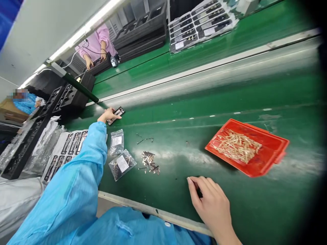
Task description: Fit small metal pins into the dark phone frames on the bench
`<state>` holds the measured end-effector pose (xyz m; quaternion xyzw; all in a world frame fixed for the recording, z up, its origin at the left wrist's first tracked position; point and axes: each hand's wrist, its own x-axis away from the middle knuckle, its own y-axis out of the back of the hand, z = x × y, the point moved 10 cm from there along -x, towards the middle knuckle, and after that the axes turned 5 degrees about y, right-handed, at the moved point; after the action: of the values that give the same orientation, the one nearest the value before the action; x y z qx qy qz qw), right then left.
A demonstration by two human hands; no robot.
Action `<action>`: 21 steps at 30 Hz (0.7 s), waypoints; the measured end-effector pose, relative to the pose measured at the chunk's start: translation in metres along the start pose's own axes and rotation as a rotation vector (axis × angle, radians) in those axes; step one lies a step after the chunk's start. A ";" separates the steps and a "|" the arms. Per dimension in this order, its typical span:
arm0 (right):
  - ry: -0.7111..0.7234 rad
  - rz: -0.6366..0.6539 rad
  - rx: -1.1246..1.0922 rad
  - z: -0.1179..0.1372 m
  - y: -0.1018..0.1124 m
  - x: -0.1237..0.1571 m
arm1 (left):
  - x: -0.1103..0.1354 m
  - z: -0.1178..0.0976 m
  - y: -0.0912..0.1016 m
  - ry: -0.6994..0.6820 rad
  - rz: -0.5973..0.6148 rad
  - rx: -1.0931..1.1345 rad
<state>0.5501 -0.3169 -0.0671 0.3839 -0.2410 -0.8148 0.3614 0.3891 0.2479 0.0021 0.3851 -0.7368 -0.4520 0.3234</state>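
The dark electronic module [119,112] lies under the left hand [107,115], its fingers curled closely over it on the green table [178,119], while the right hand [211,204] pinches a small dark part [199,192] between narrowly closed fingers, near the red tray [251,127] of gold pins [236,146].

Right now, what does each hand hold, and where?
The left hand grips a dark phone-like module by its near end; the right hand pinches something small and dark, too hidden to name.
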 end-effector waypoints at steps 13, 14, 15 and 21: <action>0.010 0.237 -0.024 0.035 -0.079 -0.043 | 0.136 -0.116 0.011 -0.349 -0.231 0.288; 0.032 0.258 -0.031 0.041 -0.089 -0.049 | 0.173 -0.133 0.003 -0.484 -0.177 0.327; 0.047 0.273 -0.036 0.046 -0.096 -0.054 | 0.211 -0.146 -0.010 -0.589 -0.095 0.327; 0.153 0.321 -0.077 0.066 -0.113 -0.066 | 0.381 -0.146 -0.135 -0.757 0.445 -0.042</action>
<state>0.4812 -0.1882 -0.0739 0.3873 -0.2395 -0.7238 0.5185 0.3583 -0.1808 -0.0167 0.0173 -0.8590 -0.4954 0.1278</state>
